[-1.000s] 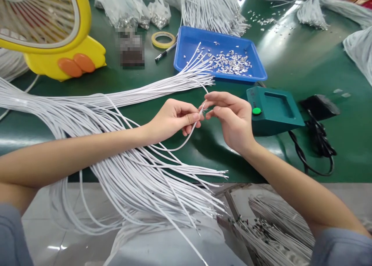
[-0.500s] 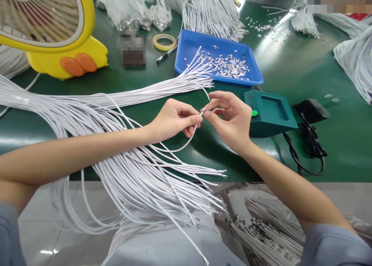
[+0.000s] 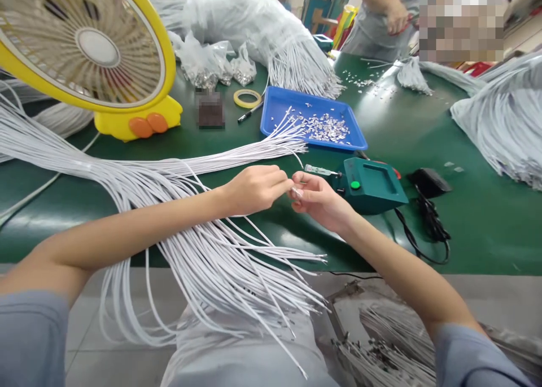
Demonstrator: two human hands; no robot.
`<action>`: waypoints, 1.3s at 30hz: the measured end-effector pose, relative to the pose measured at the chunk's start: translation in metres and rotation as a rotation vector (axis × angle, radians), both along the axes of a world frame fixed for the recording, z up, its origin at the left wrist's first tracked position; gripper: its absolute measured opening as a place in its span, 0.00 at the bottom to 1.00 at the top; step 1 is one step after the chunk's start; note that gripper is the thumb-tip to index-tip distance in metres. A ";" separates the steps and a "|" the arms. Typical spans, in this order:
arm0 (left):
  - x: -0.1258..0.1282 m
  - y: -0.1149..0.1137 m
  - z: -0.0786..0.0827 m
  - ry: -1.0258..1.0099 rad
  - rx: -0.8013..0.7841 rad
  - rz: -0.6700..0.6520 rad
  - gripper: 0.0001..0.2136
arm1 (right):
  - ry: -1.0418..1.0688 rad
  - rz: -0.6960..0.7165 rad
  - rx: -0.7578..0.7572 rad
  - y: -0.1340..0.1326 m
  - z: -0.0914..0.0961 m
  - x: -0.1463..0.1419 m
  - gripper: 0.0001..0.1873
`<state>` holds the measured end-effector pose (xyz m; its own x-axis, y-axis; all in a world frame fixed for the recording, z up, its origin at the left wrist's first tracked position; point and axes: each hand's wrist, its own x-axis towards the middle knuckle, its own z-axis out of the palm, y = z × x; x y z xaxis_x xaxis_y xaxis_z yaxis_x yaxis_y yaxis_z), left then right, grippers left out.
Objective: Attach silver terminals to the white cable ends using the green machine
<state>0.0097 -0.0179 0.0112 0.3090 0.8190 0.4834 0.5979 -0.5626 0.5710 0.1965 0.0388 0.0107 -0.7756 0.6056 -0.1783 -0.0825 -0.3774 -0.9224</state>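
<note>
"What is the left hand [image 3: 254, 190] doing?"

"Its fingers are bent close together, knuckles up, tips meeting those of the right hand [image 3: 319, 201]. Whatever sits between them is hidden"

"And the right hand's grip?"

"Its thumb and fingers curl inward. A small pale bit [image 3: 296, 193] shows at the thumb's tip, but one cannot tell which hand pinches it, or whether it is a wire end"

"Where are the white wires [image 3: 237, 257]?"

"They come in from the left, pass under the person's left forearm and fan out over the table's front edge. Another bunch [image 3: 212, 161] lies behind, its tips reaching the near left corner of the blue tray [image 3: 315, 144]"

"What is in that tray?"

"Loose metal bits [image 3: 328, 128]. A green box [image 3: 379, 201] stands just beyond the right hand, a yellow fan [image 3: 98, 47] at the left, and a roll of tape [image 3: 248, 106] and a pen [image 3: 250, 113] lie beside the tray"
</note>
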 end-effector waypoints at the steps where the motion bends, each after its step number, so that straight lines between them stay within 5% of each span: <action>1: 0.002 0.000 -0.001 -0.057 -0.015 0.048 0.08 | 0.007 -0.051 0.091 0.001 -0.001 0.000 0.15; 5: 0.011 0.003 0.002 -0.445 -0.400 0.153 0.08 | -0.068 -0.314 0.762 0.009 -0.011 0.002 0.13; 9: 0.010 0.007 0.002 -0.810 -0.803 -0.002 0.08 | -0.210 -0.415 1.453 0.019 -0.020 0.005 0.17; 12: 0.008 0.011 -0.003 -0.974 -1.028 -0.092 0.08 | -0.223 -0.429 1.785 0.026 -0.022 0.007 0.17; 22: 0.005 0.017 -0.012 -1.011 -1.196 -0.087 0.11 | -0.279 -0.346 1.848 0.036 -0.021 0.010 0.09; 29: 0.007 0.015 -0.011 -0.937 -1.161 -0.067 0.08 | -0.193 -0.346 1.919 0.033 -0.019 0.007 0.06; 31: 0.009 0.014 -0.011 -0.825 -1.058 -0.065 0.08 | -0.203 -0.350 1.816 0.028 -0.019 0.005 0.06; 33: 0.010 0.013 -0.013 -0.615 -0.811 -0.028 0.09 | -0.243 -0.351 1.512 0.022 -0.018 0.002 0.05; 37: 0.001 0.011 -0.023 -0.022 -0.050 0.038 0.09 | -0.231 -0.192 0.453 0.010 -0.015 -0.004 0.06; 39: -0.005 0.011 -0.026 0.176 0.217 -0.016 0.11 | -0.150 -0.054 0.069 0.003 -0.012 -0.006 0.10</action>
